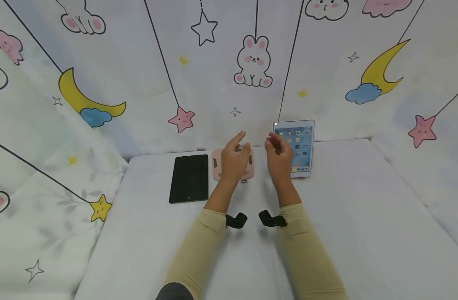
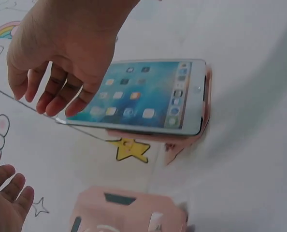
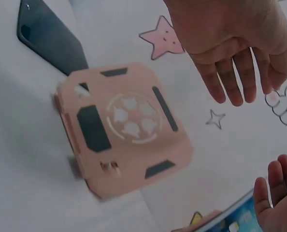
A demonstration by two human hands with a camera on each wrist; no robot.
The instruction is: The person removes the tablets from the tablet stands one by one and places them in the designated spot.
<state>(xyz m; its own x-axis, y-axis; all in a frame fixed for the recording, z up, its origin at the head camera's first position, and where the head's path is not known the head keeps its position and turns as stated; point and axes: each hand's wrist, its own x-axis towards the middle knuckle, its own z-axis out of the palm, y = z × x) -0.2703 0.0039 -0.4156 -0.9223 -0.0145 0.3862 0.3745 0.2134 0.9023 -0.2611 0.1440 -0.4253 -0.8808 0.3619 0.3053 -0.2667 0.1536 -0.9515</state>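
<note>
My left hand (image 1: 234, 162) is raised in front of a pink stand (image 1: 250, 166), fingers extended and nothing in its grasp. Beside it, my right hand (image 1: 279, 162) hovers before a white tablet (image 1: 303, 150), its fingers bent a little around empty space. That tablet shows a lit home screen and leans upright on another pink stand (image 2: 208, 104), mostly hidden behind it. In the right wrist view the left hand (image 3: 230, 43) hangs apart from the ball-patterned pink stand (image 3: 93, 166), which has dark pads. The palms face each other with a gap between them.
A black tablet (image 1: 189, 179) with a dark screen stands left of the pink stand. White cloth covers the table (image 1: 364, 216). Behind it rises a cloth backdrop (image 1: 221, 83) printed with rabbits, moons and stars. Black wrist mounts (image 1: 236, 221) stick out inward from both sleeves.
</note>
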